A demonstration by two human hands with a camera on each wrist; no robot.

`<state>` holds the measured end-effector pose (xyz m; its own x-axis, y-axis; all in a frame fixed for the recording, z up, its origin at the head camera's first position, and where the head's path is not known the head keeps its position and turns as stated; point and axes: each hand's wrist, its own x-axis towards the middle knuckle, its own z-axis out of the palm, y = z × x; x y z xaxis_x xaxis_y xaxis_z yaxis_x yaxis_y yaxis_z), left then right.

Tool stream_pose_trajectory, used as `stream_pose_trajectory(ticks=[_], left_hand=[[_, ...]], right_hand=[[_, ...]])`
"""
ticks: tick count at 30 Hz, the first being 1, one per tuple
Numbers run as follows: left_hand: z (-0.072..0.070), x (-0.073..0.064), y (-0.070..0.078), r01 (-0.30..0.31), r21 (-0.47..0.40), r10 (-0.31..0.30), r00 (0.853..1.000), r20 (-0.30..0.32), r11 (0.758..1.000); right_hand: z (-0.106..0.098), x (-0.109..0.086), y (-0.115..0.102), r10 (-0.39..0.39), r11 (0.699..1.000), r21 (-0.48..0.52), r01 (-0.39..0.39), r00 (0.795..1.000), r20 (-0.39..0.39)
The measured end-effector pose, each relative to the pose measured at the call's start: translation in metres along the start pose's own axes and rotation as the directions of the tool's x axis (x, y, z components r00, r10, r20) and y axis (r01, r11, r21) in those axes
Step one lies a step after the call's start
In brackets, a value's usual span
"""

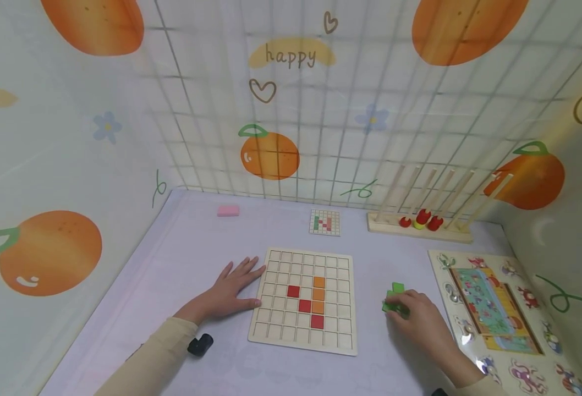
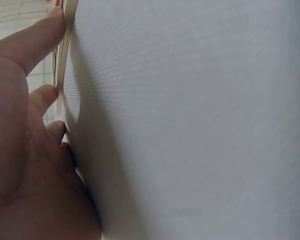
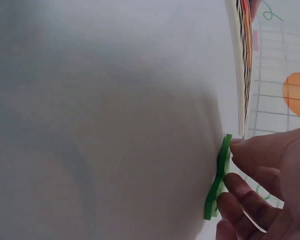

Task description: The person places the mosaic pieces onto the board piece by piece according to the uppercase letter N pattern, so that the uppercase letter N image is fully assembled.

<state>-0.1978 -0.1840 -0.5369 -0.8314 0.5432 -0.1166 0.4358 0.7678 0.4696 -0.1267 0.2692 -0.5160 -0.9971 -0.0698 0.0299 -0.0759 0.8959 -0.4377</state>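
Observation:
A square wooden grid board [image 1: 276, 330] lies in the middle of the table, bearing an orange strip [image 1: 318, 295] and several red squares [image 1: 305, 306] set along a diagonal. My left hand [image 1: 231, 291] rests with spread fingers at the board's left edge; in the left wrist view, thumb and fingertips [image 2: 54, 20] touch that edge. To the right of the board, my right hand [image 1: 417, 319] pinches a stepped green piece [image 1: 397, 287] close to the tabletop. The right wrist view has the thumb at one end of the green piece [image 3: 222, 160] and curled fingers along it.
Behind the board lies a small pattern card [image 1: 325, 223] with a coloured grid. A pink block [image 1: 228, 211] sits at the back left. A wooden peg rack [image 1: 419, 234] with red and yellow beads stands at the back right. An animal puzzle board [image 1: 509, 313] lies at the right.

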Motion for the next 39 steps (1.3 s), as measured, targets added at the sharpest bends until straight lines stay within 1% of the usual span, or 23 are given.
stream_pose_trajectory(ticks=[7,9,16,21,24,30,35,39], left_hand=[[0.000,0.000,-0.001,-0.004,0.003,0.004,1.000,-0.001,1.000],[0.000,0.000,-0.001,-0.002,0.008,0.002,1.000,-0.001,1.000],[0.001,0.000,-0.002,0.006,0.010,-0.006,1.000,-0.004,1.000],[0.001,-0.001,-0.001,0.008,0.016,-0.008,1.000,-0.002,1.000],[0.000,-0.001,0.000,0.014,0.013,-0.014,1.000,0.003,1.000],[-0.001,0.000,0.002,0.018,-0.006,-0.018,1.000,0.010,1.000],[-0.001,-0.001,0.001,0.014,-0.010,-0.014,1.000,0.007,1.000],[0.000,0.000,0.000,0.020,-0.001,-0.020,1.000,0.008,1.000]], right_hand=[[0.003,0.001,0.000,0.011,1.000,0.015,-0.011,1.000,0.007],[0.005,0.003,-0.003,0.010,1.000,0.021,-0.010,1.000,0.010],[0.012,0.012,-0.018,-0.033,0.999,0.034,0.033,0.999,-0.015],[0.018,0.020,-0.026,-0.040,0.999,0.035,0.041,0.999,-0.024],[0.020,0.023,-0.028,-0.032,0.999,0.021,0.033,0.999,-0.023],[0.020,0.023,-0.031,0.009,1.000,0.011,-0.009,1.000,-0.004],[0.021,0.023,-0.031,0.003,1.000,0.030,-0.004,1.000,0.003],[0.021,0.024,-0.032,0.000,0.999,0.033,-0.001,1.000,0.027]])
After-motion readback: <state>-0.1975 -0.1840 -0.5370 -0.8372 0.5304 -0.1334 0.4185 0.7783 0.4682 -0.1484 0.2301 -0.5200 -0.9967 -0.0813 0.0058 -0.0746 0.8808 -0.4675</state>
